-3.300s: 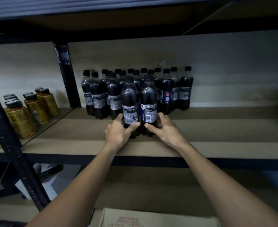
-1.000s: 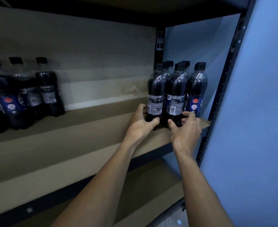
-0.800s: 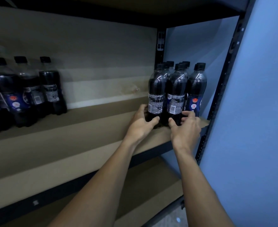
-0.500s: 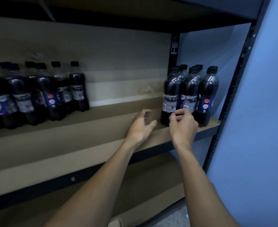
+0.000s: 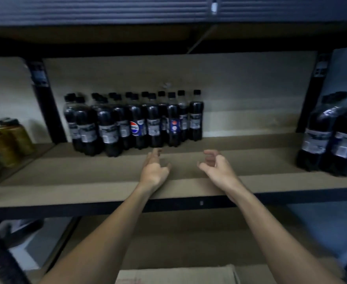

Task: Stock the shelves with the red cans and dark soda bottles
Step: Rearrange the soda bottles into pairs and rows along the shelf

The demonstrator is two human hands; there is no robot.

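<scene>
The left hand [image 5: 155, 170] and right hand [image 5: 217, 168] hover empty above the shelf [image 5: 86, 181], fingers loosely curled, palms turned toward each other. A big group of soda bottles [image 5: 135, 121] stands at 11 o'clock from them, by the back wall. A second group of bottles [image 5: 332, 136] stands at 3 o'clock, at the shelf's right end.

About fifteen dark soda bottles [image 5: 133, 121] stand in one cluster; the back rows overlap too much for an exact count. A second cluster [image 5: 320, 138] shows at least three more, blurred. At least three gold jars [image 5: 15, 136]. One cardboard box [image 5: 176, 275]. Two hands: left hand [image 5: 154, 171], right hand [image 5: 217, 171].
</scene>
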